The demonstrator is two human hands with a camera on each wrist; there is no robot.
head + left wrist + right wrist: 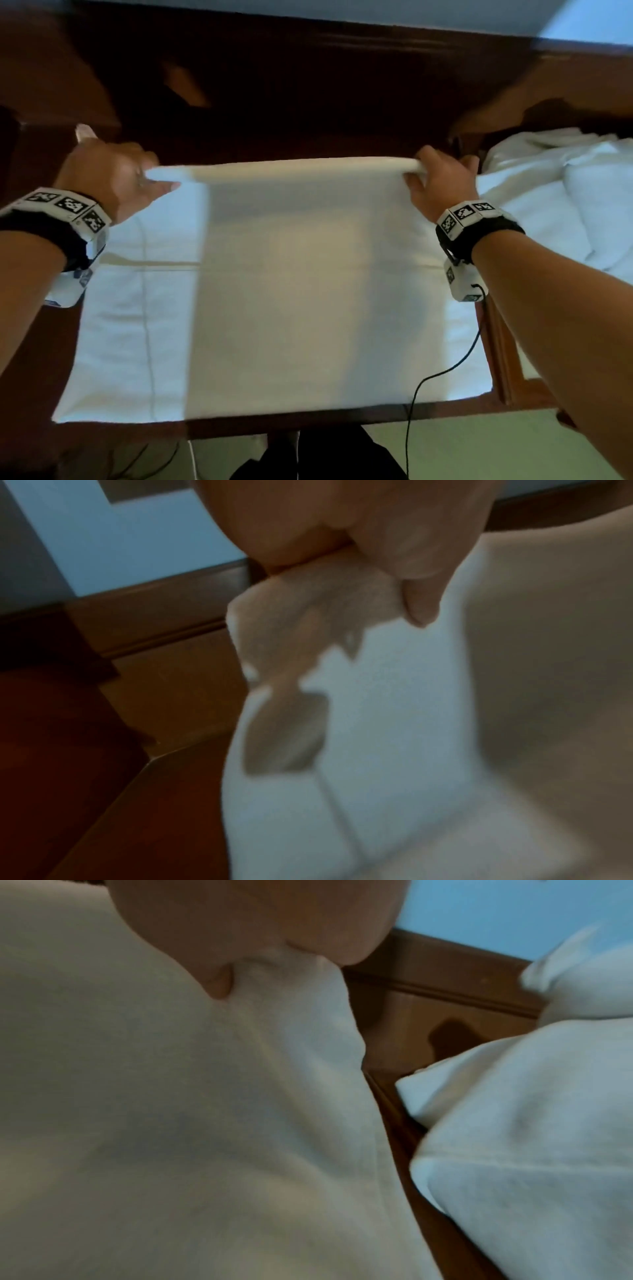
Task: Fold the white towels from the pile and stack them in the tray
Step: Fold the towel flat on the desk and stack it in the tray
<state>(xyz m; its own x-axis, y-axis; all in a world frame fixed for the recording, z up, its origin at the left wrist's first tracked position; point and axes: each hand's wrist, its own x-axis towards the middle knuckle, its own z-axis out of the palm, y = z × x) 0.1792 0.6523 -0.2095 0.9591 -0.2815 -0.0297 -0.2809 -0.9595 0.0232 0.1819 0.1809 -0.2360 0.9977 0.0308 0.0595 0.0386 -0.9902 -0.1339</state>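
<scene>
Between the two hands a white towel is stretched across the dark wooden table, its far edge lifted into a rounded fold while the rest slopes down and lies flat toward the near edge of the table. On that far edge, the left hand pinches the left corner: the thumb lies along the near side of the fold and the curled fingers close on it from behind. The left wrist view shows the same grip from below, the thumb pressing bunched cloth against the fingers, with the towel hanging away under it. At the opposite corner the right hand grips the fold in like manner, fingers curled over the top and thumb underneath; in the right wrist view the cloth gathers into a pinch just under the fingertips.

Both hands are level with each other at the far side of the towel, well apart, so the fold runs straight between them. A seam line crosses the towel near its left side.

To the right, just beside the right hand, lies a rumpled pile of white towels, also seen close in the right wrist view. A narrow strip of wood separates it from the held towel. A black cable hangs from the right wrist band.
</scene>
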